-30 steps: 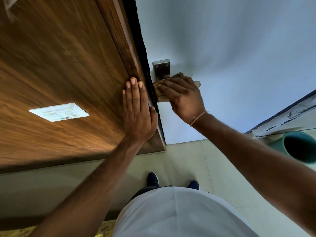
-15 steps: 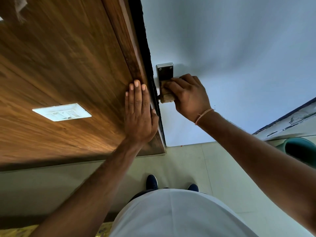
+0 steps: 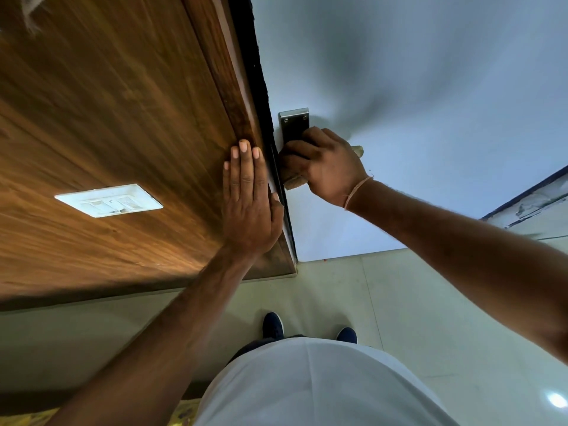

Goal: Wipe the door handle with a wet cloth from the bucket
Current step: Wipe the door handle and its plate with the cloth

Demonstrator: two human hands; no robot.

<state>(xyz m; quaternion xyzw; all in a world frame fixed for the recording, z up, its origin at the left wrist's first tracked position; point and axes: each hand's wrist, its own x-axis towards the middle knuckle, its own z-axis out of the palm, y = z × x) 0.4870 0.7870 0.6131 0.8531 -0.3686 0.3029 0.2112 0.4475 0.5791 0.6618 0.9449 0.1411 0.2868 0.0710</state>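
Wiping is the step in hand: our right hand (image 3: 330,167) grips the cloth (image 3: 294,180) around the door handle (image 3: 357,150), just below its metal plate (image 3: 294,126). Left of that plate, our left hand (image 3: 249,207) presses flat on the wooden frame (image 3: 233,87). Next, we judge, comes rubbing toward the handle's free end.

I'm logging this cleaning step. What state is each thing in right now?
Right hand: fingers curled round the cloth on the door handle.
Cloth: bunched, pressed against the handle.
Door handle: mostly covered, tip showing.
Handle plate: upper part uncovered.
Left hand: flat on the wooden panel, fingers straight.
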